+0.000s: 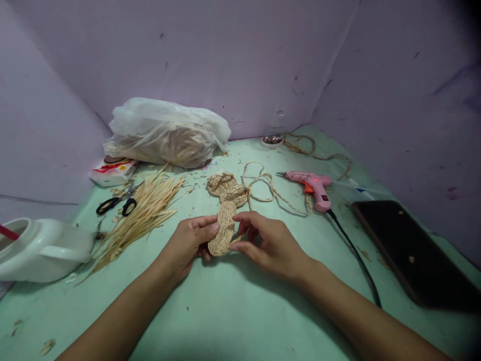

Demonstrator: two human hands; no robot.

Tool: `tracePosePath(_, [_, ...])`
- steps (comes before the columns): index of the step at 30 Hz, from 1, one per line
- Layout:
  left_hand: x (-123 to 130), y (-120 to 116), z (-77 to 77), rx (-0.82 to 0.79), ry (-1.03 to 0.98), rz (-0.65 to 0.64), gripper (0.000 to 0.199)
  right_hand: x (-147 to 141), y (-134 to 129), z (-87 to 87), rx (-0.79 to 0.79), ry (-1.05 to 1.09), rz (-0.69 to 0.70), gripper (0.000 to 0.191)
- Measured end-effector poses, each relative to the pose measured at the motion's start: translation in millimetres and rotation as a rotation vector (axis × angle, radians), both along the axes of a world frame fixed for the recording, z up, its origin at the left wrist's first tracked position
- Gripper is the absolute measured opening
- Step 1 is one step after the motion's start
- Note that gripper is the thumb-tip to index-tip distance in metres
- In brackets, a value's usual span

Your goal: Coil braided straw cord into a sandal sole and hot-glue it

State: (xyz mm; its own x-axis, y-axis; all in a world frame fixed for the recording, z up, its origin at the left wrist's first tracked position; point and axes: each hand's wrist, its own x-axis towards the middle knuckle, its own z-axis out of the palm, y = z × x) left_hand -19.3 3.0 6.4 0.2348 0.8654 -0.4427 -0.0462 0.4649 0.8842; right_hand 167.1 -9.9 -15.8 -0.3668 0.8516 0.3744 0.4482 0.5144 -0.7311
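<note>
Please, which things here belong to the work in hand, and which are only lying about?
Likely part of it:
oval woven piece, in the left hand
looped cord
pink glue gun, light on
perhaps scissors and straw

Probably just lying about:
dark device
white vessel
red-and-white box

Forearms [139,298] inward, left fingers [208,232] pinching, right fingers [251,218] curled

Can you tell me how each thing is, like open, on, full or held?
Woven piece: held in left hand
Pale rope: loosely looped
Glue gun: on its side, red light lit
Scissors: handles apart
Plastic bag: bulging
Straw: loose
Phone: flat, screen dark
Jug: open, red stick inside
Small dish: holding colourful bits
</note>
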Motion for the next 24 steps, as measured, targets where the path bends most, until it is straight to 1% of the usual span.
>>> tracePosePath(2, [2.3,-3.2,0.6,-0.005,0.067,-0.045,0.04,-0.3,0.0,-1.4,-0.016,-0.034,-0.006,0.038])
tracePosePath(4, [4.0,-4.9,1.5,-0.027,0.08,-0.064,0.04,-1.1,-0.7,-1.2,-0.017,-0.074,-0.005,0.038])
tracePosePath(7, [3.9,-3.9,3.1,-0.073,0.031,-0.029,0.041,0.9,0.0,3.8,0.045,-0.118,-0.009,0.042])
tracePosePath(8, [3.2,-3.0,3.5,-0.09,0.01,-0.014,0.041,4.1,1.6,7.1,0.076,-0.118,-0.029,0.041])
tracePosePath(9, [2.3,-2.1,3.9,-0.104,-0.011,-0.001,0.041,9.4,3.9,11.2,0.112,-0.104,-0.076,0.039])
tracePosePath(10, [1.3,-1.4,4.2,-0.116,-0.027,0.014,0.04,16.9,7.1,16.0,0.141,-0.082,-0.154,0.035])
tracePosePath(11, [0.3,-1.1,4.3,-0.126,-0.037,0.026,0.039,26.8,11.0,21.2,0.156,-0.061,-0.273,0.03])
tracePosePath(12, [-0.7,-1.1,4.1,-0.133,-0.045,0.035,0.038,38.8,15.3,26.7,0.17,-0.036,-0.434,0.028])
tracePosePath(13, [-1.6,-1.4,3.8,-0.137,-0.054,0.042,0.037,52.4,19.6,32.1,0.137,-0.039,-0.612,0.028])
tracePosePath(14, [-2.4,-2.0,3.2,-0.141,-0.063,0.045,0.036,66.8,23.8,37.2,0.054,-0.1,-0.787,0.029])
tracePosePath(15, [-3.2,-2.5,2.4,-0.145,-0.071,0.046,0.035,81.0,27.4,41.7,-0.056,-0.219,-0.947,0.033])
tracePosePath(17, [-4.4,-3.2,0.3,-0.148,-0.087,0.044,0.034,105.2,32.8,47.4,-0.292,-0.465,-1.074,0.039])
tracePosePath(18, [-4.8,-3.1,-0.7,-0.147,-0.087,0.051,0.034,114.0,34.7,48.1,-0.38,-0.521,-1.077,0.043])
tracePosePath(20, [-5.5,-2.4,-2.3,-0.149,-0.09,0.052,0.034,124.2,38.2,44.8,-0.479,-0.507,-1.046,0.047])
tracePosePath(21, [-5.8,-2.0,-2.7,-0.146,-0.095,0.055,0.034,126.1,40.2,41.1,-0.533,-0.449,-1.016,0.047])
tracePosePath(24, [-6.8,-1.7,-1.9,-0.138,-0.126,0.062,0.033,126.0,47.1,26.3,-0.595,-0.288,-0.974,0.039])
